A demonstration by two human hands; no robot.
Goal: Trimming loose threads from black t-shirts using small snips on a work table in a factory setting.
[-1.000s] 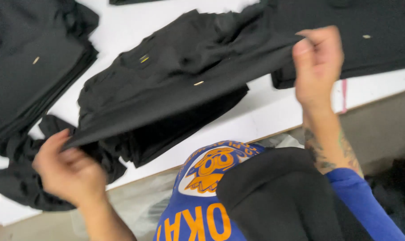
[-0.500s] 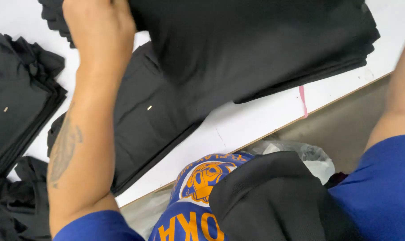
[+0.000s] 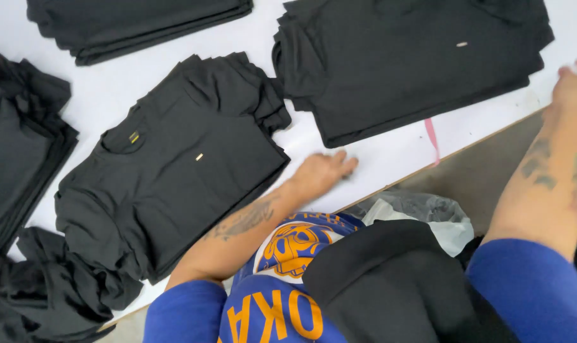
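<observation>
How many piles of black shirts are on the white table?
5: one top left, one top right, one at the left edge, one in the middle, and a crumpled heap bottom left. More may lie outside the view.

My left hand (image 3: pixel 321 173) lies flat on the white worktop (image 3: pixel 390 155), just beside a pile of black shirts (image 3: pixel 174 171). My right hand (image 3: pixel 574 89) touches the worktop edge near another black pile (image 3: pixel 409 63).

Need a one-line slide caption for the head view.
Left hand flat on white table beside a stack of black shirts; right hand at the table edge; more black stacks around.
</observation>
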